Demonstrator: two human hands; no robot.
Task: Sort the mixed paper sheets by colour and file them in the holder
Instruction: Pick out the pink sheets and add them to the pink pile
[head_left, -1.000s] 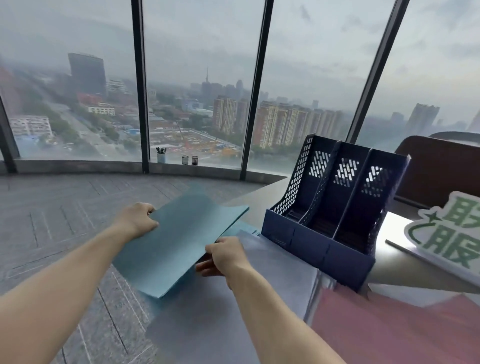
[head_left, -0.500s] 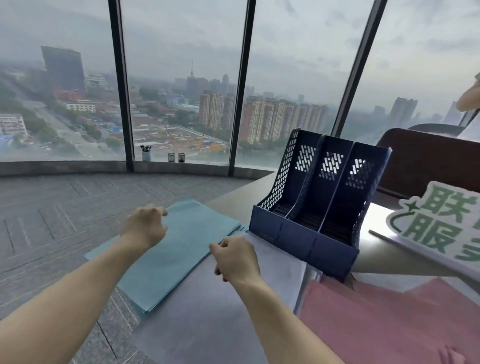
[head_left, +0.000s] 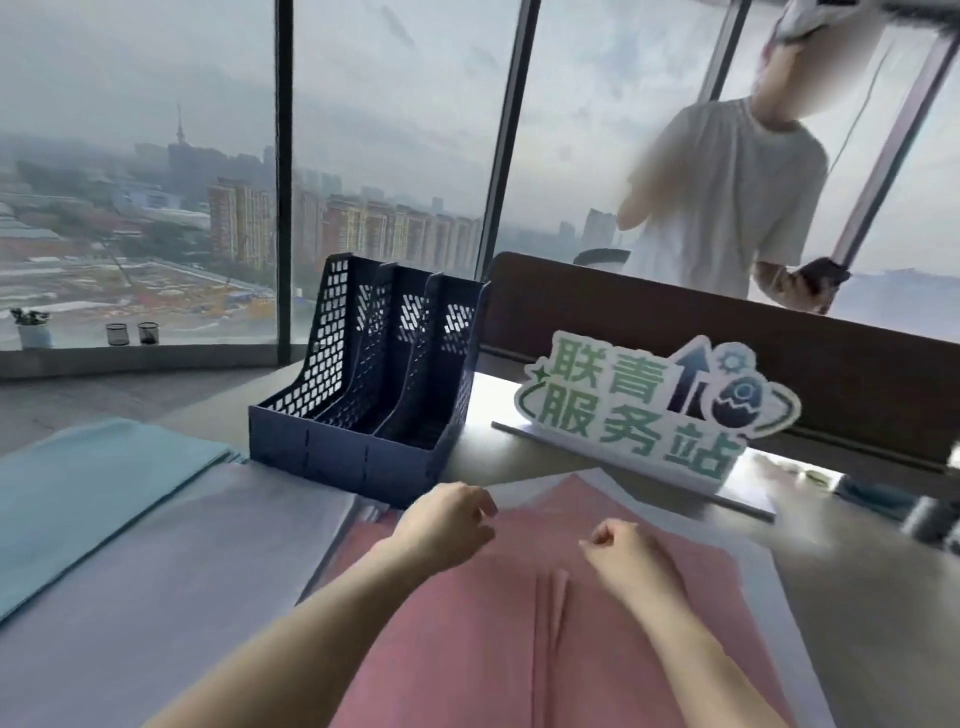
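Observation:
A dark blue file holder with three slots stands on the desk; no sheets show in it. Teal sheets lie at the far left, with a pale lilac-grey stack beside them. Pink sheets lie in front of me on white sheets. My left hand hovers over the pink stack's far left corner, fingers loosely curled and holding nothing. My right hand is over the middle of the pink sheets, fingers curled; no sheet shows between them.
A white and green sign stands behind the pink sheets. A brown desk divider runs across behind it. A person in a pale shirt stands beyond the divider at the window, holding a dark object. Small cups sit on the sill.
My left hand let go of the teal sheets, which now lie at the left. Both hands and my view swung right to the pink stack. A person came into view.

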